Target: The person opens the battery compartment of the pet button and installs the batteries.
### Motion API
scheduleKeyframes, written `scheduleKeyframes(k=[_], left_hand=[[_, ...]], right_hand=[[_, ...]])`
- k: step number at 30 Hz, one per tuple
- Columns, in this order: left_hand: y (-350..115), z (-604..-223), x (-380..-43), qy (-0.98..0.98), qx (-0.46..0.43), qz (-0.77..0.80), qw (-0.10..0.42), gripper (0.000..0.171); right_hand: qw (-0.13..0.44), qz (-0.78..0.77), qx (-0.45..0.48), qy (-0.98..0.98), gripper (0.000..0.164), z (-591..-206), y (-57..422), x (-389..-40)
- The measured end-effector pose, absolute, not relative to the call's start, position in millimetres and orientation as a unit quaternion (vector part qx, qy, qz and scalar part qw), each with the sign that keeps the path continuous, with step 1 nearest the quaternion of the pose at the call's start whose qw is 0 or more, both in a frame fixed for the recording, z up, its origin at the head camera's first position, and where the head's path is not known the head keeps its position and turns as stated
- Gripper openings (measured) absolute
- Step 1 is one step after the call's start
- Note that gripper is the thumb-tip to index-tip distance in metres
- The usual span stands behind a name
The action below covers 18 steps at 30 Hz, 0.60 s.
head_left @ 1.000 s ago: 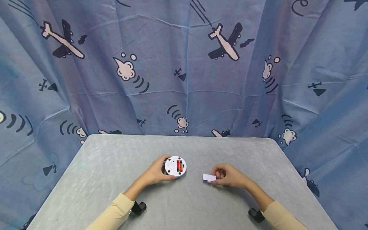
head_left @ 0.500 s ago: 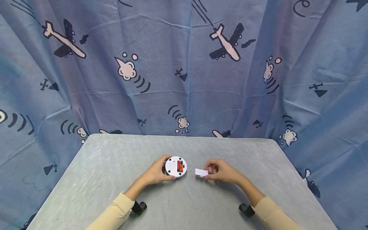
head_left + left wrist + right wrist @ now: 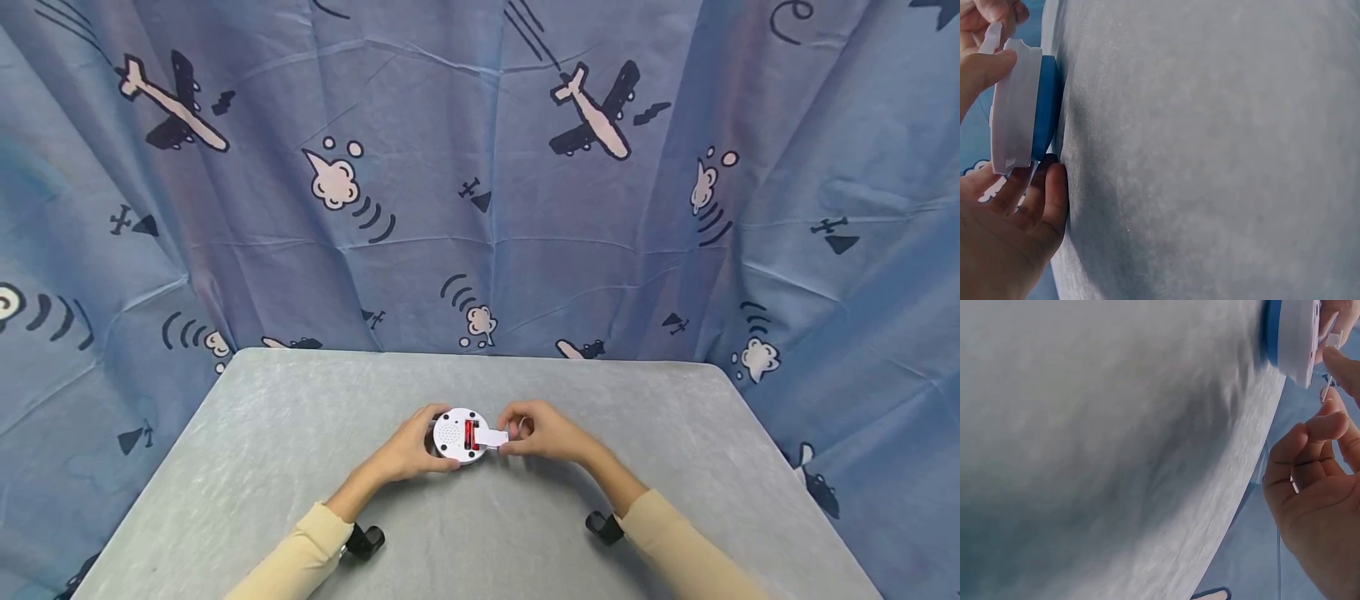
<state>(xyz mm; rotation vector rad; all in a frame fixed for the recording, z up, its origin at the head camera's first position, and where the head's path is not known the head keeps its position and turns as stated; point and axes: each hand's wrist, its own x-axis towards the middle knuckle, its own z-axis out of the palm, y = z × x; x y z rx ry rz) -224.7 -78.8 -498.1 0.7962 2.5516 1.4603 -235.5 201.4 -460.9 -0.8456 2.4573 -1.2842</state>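
Observation:
A round white device (image 3: 452,436) with a blue lower part, seen in the left wrist view (image 3: 1046,112), lies with its battery side up. Red batteries (image 3: 470,435) sit in its open compartment, partly covered now. My left hand (image 3: 408,450) grips the device from the left, thumb at its near edge and fingers round the far side. Between thumb and fingertip my right hand (image 3: 547,431) pinches a small white battery cover (image 3: 492,438), which overlaps the right part of the compartment. Whether cover and device touch, I cannot tell. The right hand's other fingers are curled in the right wrist view (image 3: 1316,481).
The grey table (image 3: 300,392) extends all round the hands. Behind it hangs a blue curtain (image 3: 420,167) printed with planes and clouds. A black wrist camera mount (image 3: 365,542) sits by the left wrist, another mount (image 3: 604,527) by the right.
My right hand has moved left with the battery cover, from well apart to over the right part of the battery compartment. The left hand and the device have stayed nearly still.

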Motion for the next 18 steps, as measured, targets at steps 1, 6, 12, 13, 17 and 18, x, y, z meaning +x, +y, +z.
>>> scheduleKeyframes(k=[1,6,12,13,17,18], left_hand=[[-78.8,-498.5,-224.8,0.835,0.263,0.480,0.049,0.086],[-79.4,-499.9,-225.7,0.833,0.267,0.483,0.052,0.086],[-80.0,-498.5,-226.6,0.832,0.266,0.483,0.058,0.086],[-80.2,-498.0,-226.6,0.833,0.265,0.482,0.059,0.086],[-81.0,-498.0,-226.9,0.834,0.267,0.480,0.059,0.086],[-81.2,-498.2,-226.9,0.834,0.268,0.479,0.059,0.086]], right_hand=[[0.120,-0.438,-0.293,0.842,0.024,-460.5,198.5,-236.7],[0.113,-0.431,-0.311,0.839,0.024,-458.9,188.8,-242.7],[0.116,-0.434,-0.309,0.838,0.025,-459.5,184.7,-251.0],[0.118,-0.435,-0.308,0.838,0.025,-460.0,184.6,-252.3],[0.129,-0.433,-0.306,0.838,0.025,-462.3,185.2,-256.5],[0.132,-0.433,-0.306,0.837,0.025,-462.8,185.3,-257.0]])
